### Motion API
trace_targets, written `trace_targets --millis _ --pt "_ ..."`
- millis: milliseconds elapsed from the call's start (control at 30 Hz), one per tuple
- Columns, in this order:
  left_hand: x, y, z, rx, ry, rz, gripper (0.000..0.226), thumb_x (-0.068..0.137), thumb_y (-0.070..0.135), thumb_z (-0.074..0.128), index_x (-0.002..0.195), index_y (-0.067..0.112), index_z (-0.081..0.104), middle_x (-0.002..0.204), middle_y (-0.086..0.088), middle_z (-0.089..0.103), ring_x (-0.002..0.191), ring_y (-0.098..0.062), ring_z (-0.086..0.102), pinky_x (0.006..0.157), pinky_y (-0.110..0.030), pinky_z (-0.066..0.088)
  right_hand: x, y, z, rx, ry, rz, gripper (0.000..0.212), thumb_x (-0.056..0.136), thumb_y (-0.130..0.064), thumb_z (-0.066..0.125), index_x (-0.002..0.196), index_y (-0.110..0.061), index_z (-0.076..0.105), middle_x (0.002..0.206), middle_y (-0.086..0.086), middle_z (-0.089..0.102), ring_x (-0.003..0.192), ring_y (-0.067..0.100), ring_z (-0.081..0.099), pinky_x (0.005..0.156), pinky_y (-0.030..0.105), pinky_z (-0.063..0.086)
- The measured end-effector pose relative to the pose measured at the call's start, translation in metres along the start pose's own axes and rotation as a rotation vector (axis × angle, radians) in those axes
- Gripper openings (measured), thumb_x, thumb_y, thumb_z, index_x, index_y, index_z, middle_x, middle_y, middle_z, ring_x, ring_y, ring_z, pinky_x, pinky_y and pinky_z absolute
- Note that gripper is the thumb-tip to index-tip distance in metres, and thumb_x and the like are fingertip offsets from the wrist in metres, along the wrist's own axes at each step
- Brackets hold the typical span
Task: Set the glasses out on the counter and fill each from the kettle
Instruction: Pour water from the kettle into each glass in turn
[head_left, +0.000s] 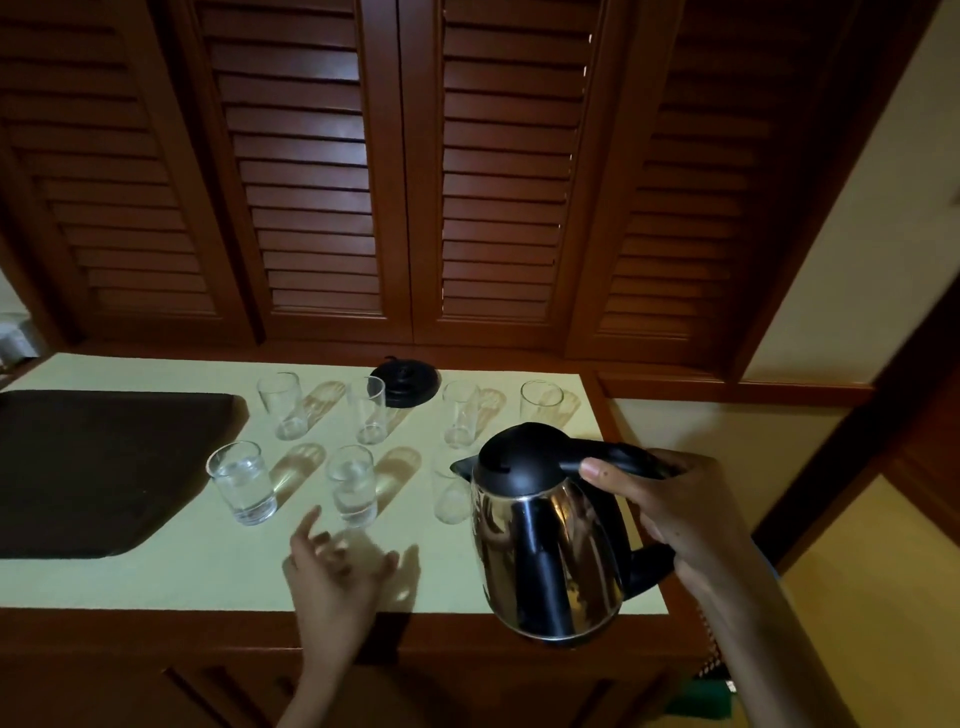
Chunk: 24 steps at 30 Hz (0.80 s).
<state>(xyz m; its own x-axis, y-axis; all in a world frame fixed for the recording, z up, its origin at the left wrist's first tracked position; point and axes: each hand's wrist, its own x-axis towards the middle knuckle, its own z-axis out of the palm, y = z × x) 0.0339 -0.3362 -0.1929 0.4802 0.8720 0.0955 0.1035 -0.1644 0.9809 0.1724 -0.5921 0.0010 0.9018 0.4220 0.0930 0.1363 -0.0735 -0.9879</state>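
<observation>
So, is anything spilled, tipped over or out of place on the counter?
Nothing stands out. The glasses stand upright in two rows, and no puddle shows on the counter. The right hand holds the kettle off its base, as pouring needs. The left hand is blurred, holding nothing.

Silver-and-black kettle (545, 530), clear glasses (243, 480), pale-green counter (208, 566), dark-brown tray (93, 467)

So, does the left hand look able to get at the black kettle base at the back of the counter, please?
Probably, but not cleanly: the left hand is free, yet a front glass and a back glass stand between it and the kettle base.
</observation>
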Motion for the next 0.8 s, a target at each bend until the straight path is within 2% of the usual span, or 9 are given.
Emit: trace_targets --millis 67,167,233,333,467,533,600,700,800 --pt "-0.029 -0.006 0.015 -0.082 -0.046 0.017 0.082 0.066 -0.004 0.092 0.124 0.04 0.054 0.119 -0.012 0.061 0.1 -0.028 0.068 0.074 -0.018 0.059 -0.001 -0.002 -0.005 0.017 -0.009 0.005 0.015 0.078 0.002 0.083 0.069 0.002 0.071 0.035 -0.01 0.055 0.028 -0.002 0.049 0.037 0.004 0.034" --pt "-0.035 0.004 0.047 -0.052 -0.172 0.071 0.077 0.068 0.006 0.094 0.127 0.041 0.059 0.129 0.008 0.062 0.116 -0.017 0.065 0.092 -0.03 0.057 0.0 -0.002 -0.017 0.01 -0.001 -0.008 0.025 0.079 0.006 0.081 0.061 -0.006 0.067 0.034 -0.01 0.056 0.029 -0.003 0.051 0.038 0.004 0.036" --pt "-0.019 0.014 0.06 -0.041 -0.183 0.094 0.087 0.067 0.012 0.095 0.14 0.033 0.053 0.141 0.011 0.056 0.128 -0.015 0.057 0.107 -0.038 0.052 0.002 -0.001 -0.018 -0.004 0.001 -0.008 0.022 0.079 0.004 0.082 0.065 -0.005 0.068 0.034 -0.01 0.056 0.029 -0.003 0.052 0.038 0.004 0.037" --pt "0.011 0.027 0.075 -0.036 -0.227 0.093 0.11 0.065 0.019 0.097 0.156 0.029 0.035 0.157 0.001 0.043 0.142 -0.02 0.045 0.115 -0.041 0.044 0.002 0.001 -0.018 0.003 0.009 0.021 0.015 0.079 0.001 0.083 0.07 -0.002 0.071 0.034 -0.01 0.056 0.028 -0.003 0.051 0.036 0.005 0.035" --pt "0.033 0.03 0.087 -0.047 -0.331 0.055 0.124 0.062 0.028 0.098 0.161 0.033 0.023 0.159 -0.007 0.044 0.133 -0.014 0.05 0.107 -0.035 0.048 0.004 0.005 -0.021 0.001 0.005 0.026 0.015 0.078 -0.001 0.084 0.07 -0.004 0.073 0.035 -0.011 0.057 0.029 -0.004 0.052 0.036 0.005 0.036" --pt "0.037 0.028 0.089 -0.023 -0.349 0.06 0.126 0.057 0.05 0.095 0.16 0.036 0.024 0.149 -0.008 0.056 0.127 -0.015 0.06 0.101 -0.036 0.055 0.006 0.009 -0.024 -0.024 0.017 0.026 0.013 0.073 -0.011 0.089 0.074 -0.003 0.078 0.047 -0.005 0.07 0.041 0.001 0.065 0.046 0.009 0.045" --pt "0.037 0.026 0.091 -0.04 -0.353 0.074 0.111 0.055 0.065 0.088 0.151 0.039 0.04 0.133 -0.002 0.069 0.117 -0.013 0.069 0.093 -0.03 0.059 0.007 0.008 -0.025 -0.057 0.037 0.022 0.025 0.067 -0.022 0.092 0.082 -0.004 0.083 0.064 0.004 0.079 0.057 0.015 0.077 0.056 0.018 0.053" --pt "0.035 0.03 0.093 -0.076 -0.352 0.09 0.073 0.058 0.05 0.091 0.123 0.045 0.059 0.115 0.008 0.074 0.109 -0.004 0.07 0.079 -0.013 0.057 0.01 0.009 -0.026 -0.033 0.048 0.042 0.018 0.072 -0.012 0.09 0.082 0.0 0.082 0.053 -0.002 0.073 0.04 0.0 0.064 0.042 0.007 0.043" --pt "0.038 0.03 0.09 -0.079 -0.38 0.082 0.069 0.056 0.042 0.095 0.116 0.043 0.061 0.116 0.004 0.072 0.111 -0.013 0.069 0.08 -0.016 0.057 0.013 0.01 -0.024 -0.025 0.037 0.013 0.019 0.069 -0.013 0.09 0.079 -0.001 0.081 0.051 -0.002 0.073 0.039 0.0 0.064 0.042 0.007 0.043"
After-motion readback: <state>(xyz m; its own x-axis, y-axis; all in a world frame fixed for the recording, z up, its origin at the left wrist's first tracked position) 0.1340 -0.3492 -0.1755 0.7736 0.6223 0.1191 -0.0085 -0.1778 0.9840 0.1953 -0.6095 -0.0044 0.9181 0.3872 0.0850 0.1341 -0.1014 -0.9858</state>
